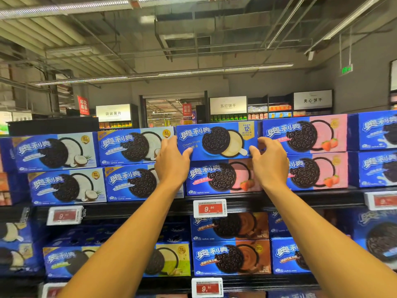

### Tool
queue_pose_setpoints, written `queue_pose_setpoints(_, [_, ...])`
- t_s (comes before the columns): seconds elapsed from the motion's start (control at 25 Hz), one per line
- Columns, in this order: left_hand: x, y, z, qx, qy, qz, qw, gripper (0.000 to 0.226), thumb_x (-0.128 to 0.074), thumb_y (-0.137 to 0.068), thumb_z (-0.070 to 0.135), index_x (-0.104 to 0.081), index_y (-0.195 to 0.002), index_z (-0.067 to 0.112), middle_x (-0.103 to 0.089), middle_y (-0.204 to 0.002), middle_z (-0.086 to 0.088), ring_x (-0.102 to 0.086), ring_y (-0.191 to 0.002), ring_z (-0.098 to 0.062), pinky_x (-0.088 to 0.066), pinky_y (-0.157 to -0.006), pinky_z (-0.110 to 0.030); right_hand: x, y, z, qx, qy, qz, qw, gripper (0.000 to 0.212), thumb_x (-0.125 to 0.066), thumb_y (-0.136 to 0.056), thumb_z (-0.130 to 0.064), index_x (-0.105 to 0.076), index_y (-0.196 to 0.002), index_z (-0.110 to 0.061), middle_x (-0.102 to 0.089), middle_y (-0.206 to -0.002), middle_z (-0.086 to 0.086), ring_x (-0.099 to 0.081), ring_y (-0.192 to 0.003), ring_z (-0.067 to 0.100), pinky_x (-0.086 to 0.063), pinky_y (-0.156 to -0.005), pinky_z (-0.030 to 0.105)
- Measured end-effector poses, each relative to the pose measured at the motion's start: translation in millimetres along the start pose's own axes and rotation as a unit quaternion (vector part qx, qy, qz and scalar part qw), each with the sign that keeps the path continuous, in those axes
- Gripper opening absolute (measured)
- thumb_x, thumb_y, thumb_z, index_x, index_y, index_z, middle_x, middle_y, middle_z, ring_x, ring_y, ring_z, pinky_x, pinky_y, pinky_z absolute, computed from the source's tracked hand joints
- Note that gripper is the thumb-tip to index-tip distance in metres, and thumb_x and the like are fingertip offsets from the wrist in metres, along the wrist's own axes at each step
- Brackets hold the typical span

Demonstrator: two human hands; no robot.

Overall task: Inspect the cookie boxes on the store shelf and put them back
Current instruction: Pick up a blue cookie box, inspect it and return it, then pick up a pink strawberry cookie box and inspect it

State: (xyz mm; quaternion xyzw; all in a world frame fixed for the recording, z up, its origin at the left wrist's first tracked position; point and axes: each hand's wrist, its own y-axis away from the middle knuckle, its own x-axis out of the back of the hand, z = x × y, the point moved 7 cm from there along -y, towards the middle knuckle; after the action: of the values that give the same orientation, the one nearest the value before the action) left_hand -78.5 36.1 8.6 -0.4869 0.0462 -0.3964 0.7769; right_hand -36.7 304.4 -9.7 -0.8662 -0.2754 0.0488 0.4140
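A blue cheese-flavour cookie box [217, 140] sits on top of a pink strawberry cookie box [219, 177] on the top shelf, level with the upper row. My left hand [171, 162] grips its left end, thumb on the front. My right hand [269, 160] grips its right end, fingers curled over the top corner. Both arms reach up from below. Coconut boxes [133, 146] stand to the left, strawberry boxes [305, 134] to the right, touching the held box.
The shelf edge [279, 200] carries red price tags [210, 208]. Below are chocolate boxes [231, 258] and a green-yellow box [169, 260]. More blue boxes fill the far right [373, 168]. Aisle signs and other shelving stand behind.
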Motion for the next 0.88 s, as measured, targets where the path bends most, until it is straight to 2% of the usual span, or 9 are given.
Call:
queue_pose_setpoints(0.2, [4.4,4.3,0.3,-0.003,0.013,-0.006,1.0,0.039,-0.066,-0.092,0.035,-0.051,-0.125,0.024,-0.055,-0.121,0.001,-0.06,-0.103,-0.021,-0.042,-0.069,-0.034,3.1,-0.6,1.9,0.002,0.02,-0.025,0.999,0.031,-0.066,-0.094,-0.032,-0.062,-0.122,-0.019,-0.066,-0.116,0.001,-0.061,-0.105,0.029,-0.041,-0.082,0.038])
queue_pose_setpoints(0.32, [10.0,7.2,1.0,0.0,0.045,-0.018,0.999,0.04,-0.064,-0.092,0.034,-0.049,-0.128,0.024,-0.051,-0.118,0.003,-0.059,-0.104,-0.023,-0.047,-0.07,-0.037,6.8,0.1,2.4,-0.001,0.001,-0.044,0.999,0.031,-0.066,-0.094,-0.034,-0.062,-0.121,-0.021,-0.067,-0.112,-0.003,-0.062,-0.1,0.024,-0.041,-0.079,0.035])
queue_pose_setpoints(0.44, [13.4,14.8,6.8,-0.005,0.074,-0.029,0.997,0.049,-0.061,-0.092,0.031,-0.047,-0.138,0.021,-0.047,-0.129,0.0,-0.048,-0.121,-0.023,-0.048,-0.09,-0.043,11.8,4.1,-1.0,0.003,-0.054,-0.063,0.997,0.028,-0.064,-0.094,-0.032,-0.063,-0.119,-0.02,-0.066,-0.105,-0.007,-0.059,-0.093,0.016,-0.048,-0.084,0.037])
queue_pose_setpoints(0.56, [16.6,25.4,24.4,-0.036,0.121,-0.026,0.992,0.051,-0.061,-0.092,0.024,-0.048,-0.14,0.014,-0.046,-0.13,-0.002,-0.04,-0.126,-0.021,-0.039,-0.103,-0.038,23.2,9.3,-3.2,0.014,-0.119,-0.077,0.99,0.021,-0.064,-0.095,-0.025,-0.063,-0.116,-0.021,-0.062,-0.097,-0.016,-0.058,-0.089,0.0,-0.047,-0.078,0.023])
queue_pose_setpoints(0.68, [10.4,40.5,47.4,-0.066,0.197,-0.054,0.977,0.044,-0.062,-0.092,0.016,-0.052,-0.136,0.012,-0.051,-0.125,0.0,-0.048,-0.118,-0.017,-0.041,-0.101,-0.033,46.0,12.3,4.2,0.011,-0.149,-0.063,0.987,0.02,-0.061,-0.096,-0.018,-0.063,-0.115,-0.022,-0.063,-0.101,-0.015,-0.058,-0.093,-0.005,-0.045,-0.076,0.013])
queue_pose_setpoints(0.8, [-9.0,61.4,75.1,-0.071,0.253,-0.114,0.958,0.038,-0.06,-0.095,0.016,-0.055,-0.133,0.015,-0.053,-0.12,0.004,-0.052,-0.112,-0.012,-0.043,-0.095,-0.03,84.3,9.6,23.5,-0.001,-0.164,-0.01,0.986,0.02,-0.06,-0.097,-0.012,-0.061,-0.112,-0.025,-0.064,-0.1,-0.014,-0.059,-0.09,-0.003,-0.045,-0.073,0.005])
queue_pose_setpoints(0.88, [-24.0,73.2,96.5,-0.069,0.276,-0.151,0.947,0.035,-0.059,-0.097,0.019,-0.056,-0.132,0.016,-0.055,-0.121,0.003,-0.054,-0.109,-0.008,-0.044,-0.092,-0.027,110.3,0.5,39.7,-0.011,-0.163,0.023,0.986,0.021,-0.06,-0.096,-0.011,-0.061,-0.114,-0.023,-0.065,-0.102,-0.007,-0.061,-0.09,0.005,-0.048,-0.078,0.011])
